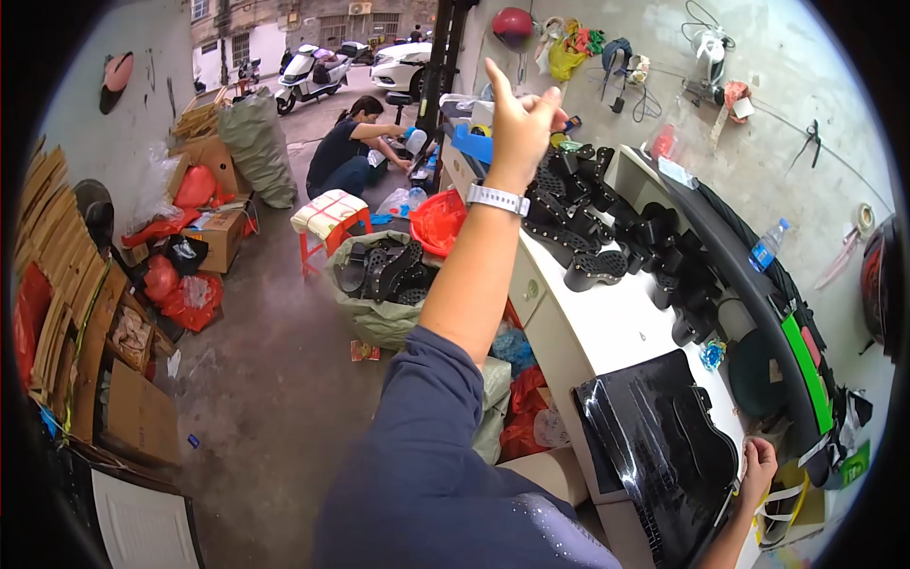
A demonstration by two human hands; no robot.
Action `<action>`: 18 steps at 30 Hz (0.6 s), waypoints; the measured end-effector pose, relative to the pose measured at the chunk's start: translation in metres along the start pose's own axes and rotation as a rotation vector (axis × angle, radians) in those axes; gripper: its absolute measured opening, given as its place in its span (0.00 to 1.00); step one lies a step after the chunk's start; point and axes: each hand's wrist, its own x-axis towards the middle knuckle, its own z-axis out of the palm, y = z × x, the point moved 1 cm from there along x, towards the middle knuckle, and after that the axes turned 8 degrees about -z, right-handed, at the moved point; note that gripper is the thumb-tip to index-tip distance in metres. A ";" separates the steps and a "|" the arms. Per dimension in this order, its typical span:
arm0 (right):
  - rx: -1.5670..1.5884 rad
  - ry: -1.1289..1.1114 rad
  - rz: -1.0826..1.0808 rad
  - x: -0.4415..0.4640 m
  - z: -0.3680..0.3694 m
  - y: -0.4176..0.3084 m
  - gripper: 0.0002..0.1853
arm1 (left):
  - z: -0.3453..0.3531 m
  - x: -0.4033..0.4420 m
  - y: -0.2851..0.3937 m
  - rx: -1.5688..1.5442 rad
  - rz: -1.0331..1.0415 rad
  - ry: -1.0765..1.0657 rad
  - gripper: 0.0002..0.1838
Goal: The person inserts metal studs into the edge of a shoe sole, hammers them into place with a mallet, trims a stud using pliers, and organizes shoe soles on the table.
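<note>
My left hand (521, 128) is raised over the far part of the white table, a watch (499, 199) on its wrist. One finger points up and another is bent; nothing shows in it. Beyond and below it lies a heap of black heeled shoe soles (599, 269). My right hand (758, 467) is at the lower right, fingers bent together at the edge of a glossy black sheet (635, 427). What the fingertips pinch, if anything, is too small to make out. A curved black piece (703, 436) lies on the sheet.
A sack of black soles (384, 318) stands left of the white table (607, 327). A person (346, 152) crouches by the doorway behind a red stool (330, 220). Cardboard (142, 412) lines the left wall. A water bottle (768, 245) stands at the table's right edge.
</note>
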 end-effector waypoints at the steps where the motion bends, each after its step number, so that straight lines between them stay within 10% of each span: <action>1: 0.009 0.007 0.003 -0.001 -0.001 0.001 0.06 | 0.001 0.002 0.003 -0.020 0.027 -0.005 0.54; 9: -0.077 0.048 0.051 -0.015 -0.004 -0.003 0.09 | 0.068 -0.050 -0.050 0.030 -0.301 -0.521 0.19; 18: 0.042 0.206 0.188 -0.040 0.003 -0.022 0.09 | 0.172 -0.192 -0.169 0.253 -0.576 -1.161 0.22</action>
